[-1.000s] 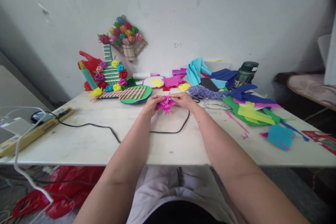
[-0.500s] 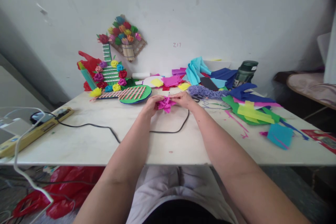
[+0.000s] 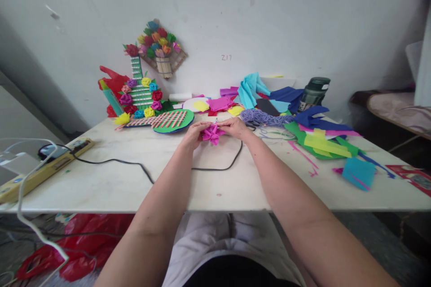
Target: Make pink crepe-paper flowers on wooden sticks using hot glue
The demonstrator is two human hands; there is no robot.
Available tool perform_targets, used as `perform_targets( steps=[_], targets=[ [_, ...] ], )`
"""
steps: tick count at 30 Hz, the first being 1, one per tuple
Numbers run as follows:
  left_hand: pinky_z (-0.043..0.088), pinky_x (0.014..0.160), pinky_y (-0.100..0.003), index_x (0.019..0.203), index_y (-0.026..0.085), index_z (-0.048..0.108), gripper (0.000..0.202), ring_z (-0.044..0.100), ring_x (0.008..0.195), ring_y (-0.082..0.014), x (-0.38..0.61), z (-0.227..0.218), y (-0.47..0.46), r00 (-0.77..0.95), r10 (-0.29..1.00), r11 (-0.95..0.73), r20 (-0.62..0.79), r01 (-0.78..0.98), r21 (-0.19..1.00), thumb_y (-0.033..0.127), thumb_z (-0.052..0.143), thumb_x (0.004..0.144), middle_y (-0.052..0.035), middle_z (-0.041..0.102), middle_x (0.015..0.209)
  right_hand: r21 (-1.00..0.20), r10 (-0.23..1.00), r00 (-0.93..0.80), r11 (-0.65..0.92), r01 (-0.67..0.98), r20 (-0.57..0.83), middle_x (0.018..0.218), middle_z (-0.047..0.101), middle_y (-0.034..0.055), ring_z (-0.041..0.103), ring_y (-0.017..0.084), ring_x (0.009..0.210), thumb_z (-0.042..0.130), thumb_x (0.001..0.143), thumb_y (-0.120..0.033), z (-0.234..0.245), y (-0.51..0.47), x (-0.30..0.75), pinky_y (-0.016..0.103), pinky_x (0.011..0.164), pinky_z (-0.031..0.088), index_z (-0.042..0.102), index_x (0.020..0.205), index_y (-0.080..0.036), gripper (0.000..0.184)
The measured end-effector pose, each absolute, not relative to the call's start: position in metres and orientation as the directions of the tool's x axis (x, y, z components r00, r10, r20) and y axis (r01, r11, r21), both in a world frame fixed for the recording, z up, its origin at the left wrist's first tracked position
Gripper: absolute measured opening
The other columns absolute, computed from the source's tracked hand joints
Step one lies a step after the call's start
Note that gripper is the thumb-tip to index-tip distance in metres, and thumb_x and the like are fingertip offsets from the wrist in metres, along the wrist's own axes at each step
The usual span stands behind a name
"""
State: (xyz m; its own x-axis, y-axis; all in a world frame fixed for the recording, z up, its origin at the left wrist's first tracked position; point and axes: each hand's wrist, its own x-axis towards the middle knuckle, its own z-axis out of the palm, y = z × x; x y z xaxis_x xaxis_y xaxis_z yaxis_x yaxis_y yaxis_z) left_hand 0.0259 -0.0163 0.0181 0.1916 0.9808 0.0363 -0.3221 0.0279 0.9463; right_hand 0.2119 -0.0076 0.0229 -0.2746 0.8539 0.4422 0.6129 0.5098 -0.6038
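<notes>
A small pink paper flower (image 3: 212, 134) sits between both my hands, just above the white table (image 3: 134, 184). My left hand (image 3: 192, 134) pinches its left side with the fingers closed. From the right, my right hand (image 3: 236, 127) grips the flower's upper edge, fingers closed too. A black cable (image 3: 215, 168) curves across the table right under the hands.
Finished paper-flower crafts (image 3: 148, 94) lean on the wall at the back left, with a green woven disc (image 3: 173, 120) before them. Coloured paper scraps (image 3: 319, 141), purple yarn (image 3: 262, 118) and a dark green flask (image 3: 314, 92) fill the right. A yellow power strip (image 3: 43, 168) lies left.
</notes>
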Motion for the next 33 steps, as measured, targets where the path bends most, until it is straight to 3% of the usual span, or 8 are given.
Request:
perform_targets(
  steps=[4,7,11,15,18,23,27,33],
  targets=[
    [0.042,0.047,-0.020,0.073,0.014,0.067,0.024,0.052,0.049,-0.0085,0.025,0.016,-0.015,0.178,0.982,-0.013,0.069,-0.296,0.955,0.024,0.077,0.054,-0.0016,0.063,0.062,-0.513,0.844,-0.264,0.501,0.697,0.466,0.092,0.074,0.0007,0.066,0.016,0.081,0.061,0.076,-0.022,0.025,-0.010,0.212,0.027,0.076,0.049,0.070,0.107,-0.026,0.033],
    [0.040,0.046,-0.020,0.075,0.015,0.067,0.027,0.052,0.048,-0.0089,0.024,0.015,-0.013,0.139,0.985,-0.053,0.098,-0.294,0.954,0.027,0.078,0.053,-0.0009,0.063,0.062,-0.367,0.739,-0.264,0.571,0.735,0.620,0.100,0.071,0.0043,0.061,0.018,0.090,0.059,0.077,-0.024,0.028,-0.011,0.213,0.029,0.081,0.046,0.069,0.110,-0.023,0.034],
    [0.043,0.048,-0.022,0.079,0.015,0.066,0.034,0.054,0.050,-0.0103,0.021,0.016,-0.011,0.026,0.992,-0.109,0.125,-0.333,0.937,0.030,0.078,0.051,0.0002,0.061,0.061,-0.208,0.586,-0.163,0.513,0.833,0.794,0.093,0.070,0.0109,0.058,0.021,0.092,0.049,0.083,-0.029,0.032,-0.017,0.214,0.031,0.083,0.041,0.072,0.092,-0.016,0.028],
    [0.045,0.050,-0.023,0.081,0.016,0.065,0.039,0.055,0.051,-0.0105,0.017,0.018,-0.009,-0.099,0.983,-0.180,0.154,-0.383,0.906,0.032,0.079,0.048,0.0014,0.061,0.062,-0.194,0.732,-0.148,0.362,0.912,0.665,0.083,0.070,0.0099,0.060,0.019,0.079,0.043,0.085,-0.030,0.032,-0.026,0.211,0.028,0.070,0.040,0.070,0.077,-0.015,0.031],
    [0.045,0.050,-0.023,0.083,0.016,0.065,0.042,0.055,0.051,-0.0099,0.015,0.020,-0.008,-0.164,0.970,-0.229,0.177,-0.393,0.891,0.035,0.079,0.048,0.0025,0.059,0.061,-0.124,0.839,-0.222,0.322,0.939,0.496,0.100,0.069,0.0102,0.059,0.022,0.094,0.048,0.081,-0.028,0.030,-0.028,0.206,0.030,0.079,0.040,0.069,0.095,-0.016,0.028],
    [0.044,0.049,-0.021,0.084,0.015,0.065,0.046,0.054,0.051,-0.0091,0.016,0.020,-0.009,-0.201,0.959,-0.263,0.200,-0.373,0.890,0.039,0.080,0.048,0.0025,0.059,0.061,-0.063,0.936,-0.243,0.267,0.962,0.256,0.119,0.060,0.0148,0.053,0.027,0.111,0.050,0.077,-0.021,0.022,-0.025,0.195,0.035,0.092,0.039,0.053,0.126,-0.016,0.050],
    [0.043,0.049,-0.022,0.084,0.016,0.065,0.046,0.054,0.053,-0.0094,0.017,0.018,-0.008,-0.212,0.954,-0.278,0.212,-0.362,0.889,0.041,0.079,0.049,0.0024,0.058,0.063,-0.060,0.956,-0.202,0.219,0.974,0.210,0.121,0.058,0.0156,0.050,0.028,0.115,0.050,0.076,-0.017,0.016,-0.024,0.187,0.036,0.091,0.041,0.047,0.132,-0.017,0.056],
    [0.044,0.049,-0.020,0.083,0.016,0.064,0.047,0.054,0.054,-0.0087,0.014,0.016,-0.004,-0.247,0.944,-0.302,0.220,-0.372,0.878,0.043,0.080,0.048,0.0026,0.058,0.063,-0.057,0.965,-0.102,0.119,0.991,0.242,0.106,0.066,0.0155,0.060,0.029,0.101,0.051,0.078,-0.026,0.024,-0.028,0.196,0.038,0.082,0.046,0.062,0.112,-0.017,0.037]
  ],
)
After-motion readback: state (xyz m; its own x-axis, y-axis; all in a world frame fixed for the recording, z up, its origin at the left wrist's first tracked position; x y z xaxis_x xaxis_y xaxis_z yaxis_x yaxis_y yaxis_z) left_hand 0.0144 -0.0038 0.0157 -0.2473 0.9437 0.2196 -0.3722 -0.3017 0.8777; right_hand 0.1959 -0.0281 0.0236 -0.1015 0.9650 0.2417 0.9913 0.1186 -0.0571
